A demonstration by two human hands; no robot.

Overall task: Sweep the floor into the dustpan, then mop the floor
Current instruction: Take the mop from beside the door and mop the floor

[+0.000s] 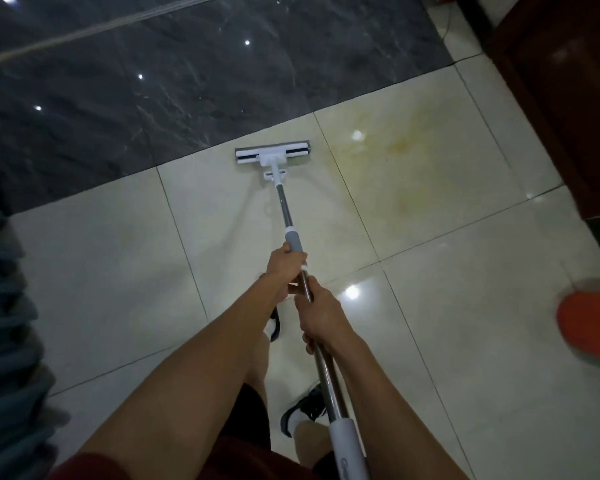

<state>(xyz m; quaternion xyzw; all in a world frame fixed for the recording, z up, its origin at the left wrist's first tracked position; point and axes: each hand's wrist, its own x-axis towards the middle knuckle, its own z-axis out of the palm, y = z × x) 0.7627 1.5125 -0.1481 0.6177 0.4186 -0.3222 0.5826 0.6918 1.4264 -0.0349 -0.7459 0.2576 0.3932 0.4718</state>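
A mop with a white and grey head [273, 154] lies flat on the cream tiled floor [447, 341], just short of the dark marble strip [187, 84]. Its metal pole [285, 209] runs back toward me. My left hand [286, 266] grips the pole at the grey sleeve, farther forward. My right hand [321, 315] grips the bare metal just behind it. The white end grip [343, 445] passes under my right forearm. A yellowish stain [402, 150] marks the tile right of the mop head.
A dark wooden cabinet [561, 98] stands at the right. An orange and white object [589, 320] lies on the floor at the right edge. Blurred blue-grey shapes [4, 306] line the left edge. My feet in dark sandals [307, 407] are below the pole.
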